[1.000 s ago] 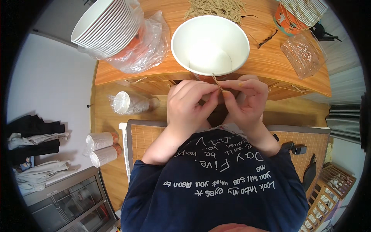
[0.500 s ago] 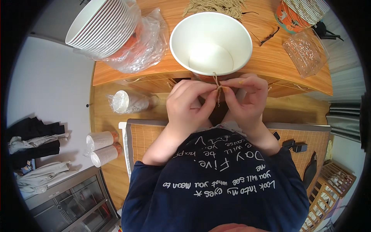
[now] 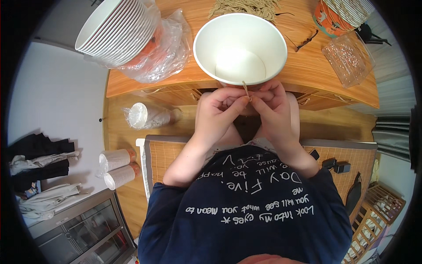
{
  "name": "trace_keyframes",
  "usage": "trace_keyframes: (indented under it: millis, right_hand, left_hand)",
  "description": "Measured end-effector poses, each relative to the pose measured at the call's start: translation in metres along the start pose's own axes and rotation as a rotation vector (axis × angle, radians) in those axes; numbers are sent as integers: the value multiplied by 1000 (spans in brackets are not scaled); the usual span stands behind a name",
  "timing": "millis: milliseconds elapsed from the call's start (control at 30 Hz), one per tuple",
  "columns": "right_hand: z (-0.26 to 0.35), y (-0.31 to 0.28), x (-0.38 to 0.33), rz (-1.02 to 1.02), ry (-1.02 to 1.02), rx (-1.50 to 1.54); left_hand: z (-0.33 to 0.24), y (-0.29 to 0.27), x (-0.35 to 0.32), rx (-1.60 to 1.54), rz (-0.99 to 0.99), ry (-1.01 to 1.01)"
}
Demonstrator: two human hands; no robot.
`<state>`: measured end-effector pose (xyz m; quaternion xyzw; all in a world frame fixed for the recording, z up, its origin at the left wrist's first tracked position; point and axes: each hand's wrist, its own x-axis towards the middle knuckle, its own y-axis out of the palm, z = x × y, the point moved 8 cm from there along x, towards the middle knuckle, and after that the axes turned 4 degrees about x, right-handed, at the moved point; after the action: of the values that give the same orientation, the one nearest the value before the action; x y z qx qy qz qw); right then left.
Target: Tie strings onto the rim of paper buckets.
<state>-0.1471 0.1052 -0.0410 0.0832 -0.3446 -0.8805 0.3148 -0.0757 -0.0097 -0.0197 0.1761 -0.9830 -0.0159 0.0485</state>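
A large white-lined paper bucket (image 3: 239, 33) stands at the front edge of the wooden desk, its mouth tilted toward me. Tan twine (image 3: 245, 89) comes down from the bucket's near rim to my fingers. My left hand (image 3: 220, 109) pinches the twine between thumb and fingers just below the rim. From the other side, my right hand (image 3: 271, 105) closes on the same spot, and the fingertips of both hands meet there. What lies between the fingertips is mostly hidden, including any knot.
A stack of paper buckets (image 3: 116, 35) in clear plastic leans at the desk's left. Twine strands (image 3: 244, 8) lie behind the bucket. At right are an orange patterned bucket (image 3: 326, 23) and a clear plastic box (image 3: 347, 61) with small beads or pins. Wrapped cup stacks (image 3: 151, 115) lie on the floor.
Both hands have drawn closer together and up against the bucket's front. The crossed twine and its hanging end, visible before, are now mostly covered by my fingers.
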Motion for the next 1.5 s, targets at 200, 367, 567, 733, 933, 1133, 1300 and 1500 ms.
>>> trace_keyframes:
  millis: [200, 367, 567, 733, 933, 1133, 1300, 1500]
  right_hand:
    - [-17, -4, -1, -15, 103, 182]
    - [-18, -6, -2, -51, 88, 176]
    - [-20, -13, -1, -58, 67, 183]
    - [-16, -9, 0, -23, 76, 172]
    - [-13, -11, -1, -29, 56, 133]
    - [-3, -10, -1, 30, 14, 92]
    - [-6, -13, -4, 39, 60, 108]
    - [-2, -10, -10, 128, -17, -6]
  left_hand:
    - [15, -7, 1, 90, 12, -19]
    - [13, -6, 1, 309, 25, 33]
    - [8, -8, 6, 322, 16, 57]
    - [-6, 1, 11, -43, -85, 10]
    - [-6, 1, 9, -77, -83, -21]
    - [-6, 4, 9, -98, -74, -55]
    - [-6, 11, 12, -265, 9, -57]
    - [15, 2, 10, 43, 7, 95]
